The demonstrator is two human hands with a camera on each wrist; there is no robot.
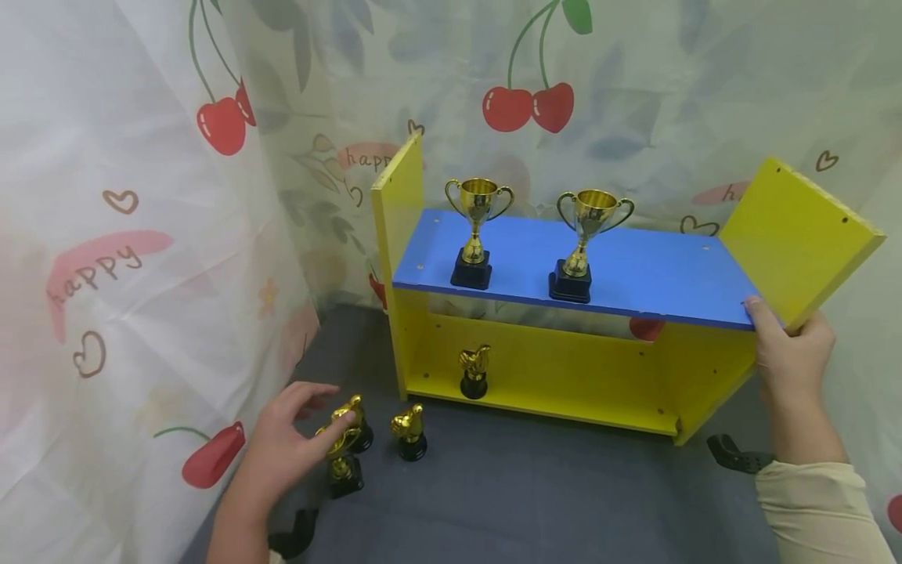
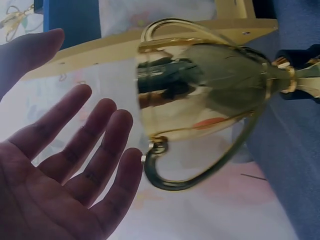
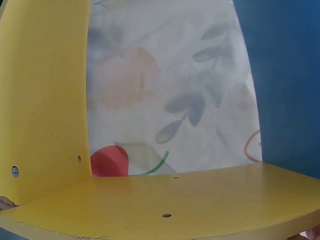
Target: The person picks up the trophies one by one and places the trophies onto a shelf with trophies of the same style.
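My left hand [image 1: 285, 439] hovers with spread, relaxed fingers around a small gold trophy cup [image 1: 343, 472] on a black base, partly hidden by the thumb. In the left wrist view this trophy cup [image 2: 200, 90] looms large beside the fingers, and nothing lies in the palm. Just behind it stands a gold thumb-shaped trophy [image 1: 360, 429]; another thumb-shaped trophy [image 1: 412, 432] stands to its right. My right hand [image 1: 796, 352] grips the right side of a yellow-and-blue shelf unit [image 1: 655, 266], thumb on the blue board. In the right wrist view only fingertips [image 3: 312, 234] show.
Two trophy cups, one left [image 1: 474, 235] and one right [image 1: 578, 251], stand on the blue board. A thumb-shaped trophy [image 1: 474, 374] stands on the yellow lower shelf. Patterned cloth [image 1: 423, 70] hangs behind and left of the dark grey tabletop [image 1: 550, 486].
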